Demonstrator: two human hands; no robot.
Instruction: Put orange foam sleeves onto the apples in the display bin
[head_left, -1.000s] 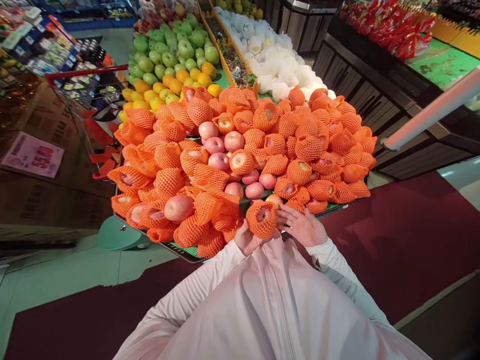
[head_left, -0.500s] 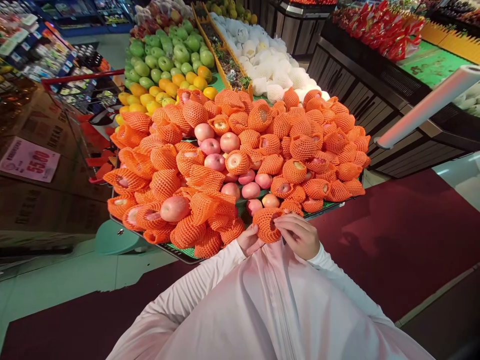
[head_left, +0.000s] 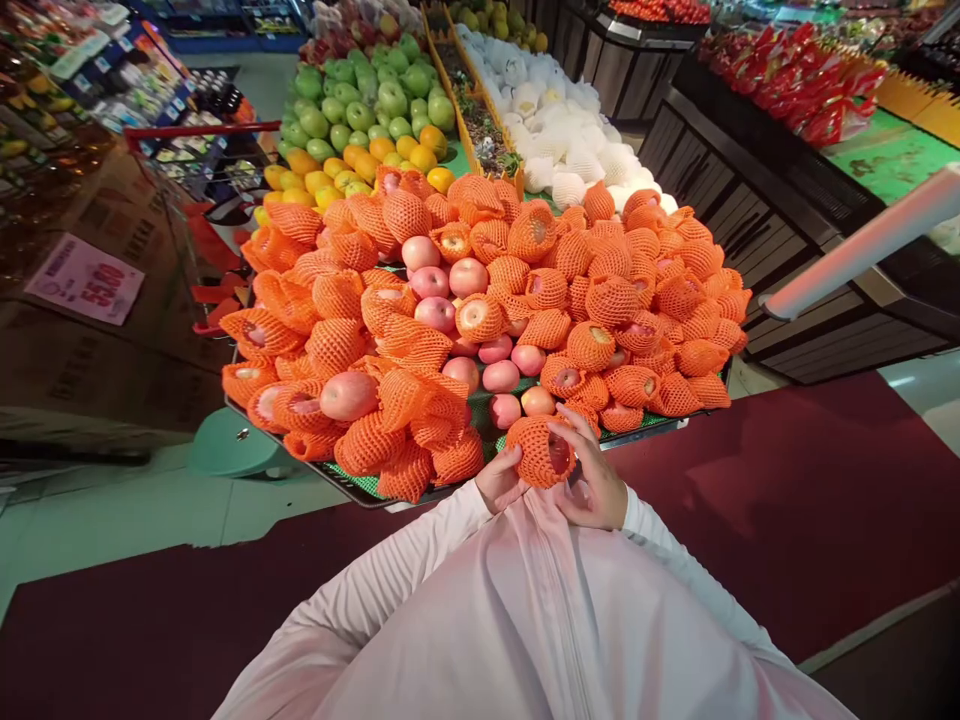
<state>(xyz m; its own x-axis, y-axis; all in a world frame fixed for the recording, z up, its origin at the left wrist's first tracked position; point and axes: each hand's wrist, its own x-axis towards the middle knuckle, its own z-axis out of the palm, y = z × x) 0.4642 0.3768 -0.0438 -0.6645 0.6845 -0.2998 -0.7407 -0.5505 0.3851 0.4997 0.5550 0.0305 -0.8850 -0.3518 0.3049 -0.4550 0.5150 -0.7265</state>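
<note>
Close to my body, at the front edge of the display, is an apple in an orange foam net (head_left: 534, 455). The open end of the net faces right, and dark red apple skin shows inside. My left hand (head_left: 501, 482) grips its left side with thumb and fingers. On the other side my right hand (head_left: 596, 485) curves around the net's opening, fingertips touching the upper rim and thumb lower down. Just beyond, bare pink apples (head_left: 501, 377) sit among many apples in orange nets (head_left: 409, 343).
Yellow-orange fruit (head_left: 360, 165) and green fruit (head_left: 390, 95) lie behind the apples, with white-netted fruit (head_left: 585, 160) to their right. A shopping cart (head_left: 202, 130) stands at left, near a pink price sign (head_left: 85, 280). A pale pole (head_left: 862, 245) slants at right.
My right hand's fingers have spread and shifted from a pinch at the net's opening to its rim. The opening now shows wider. The whole view has turned slightly.
</note>
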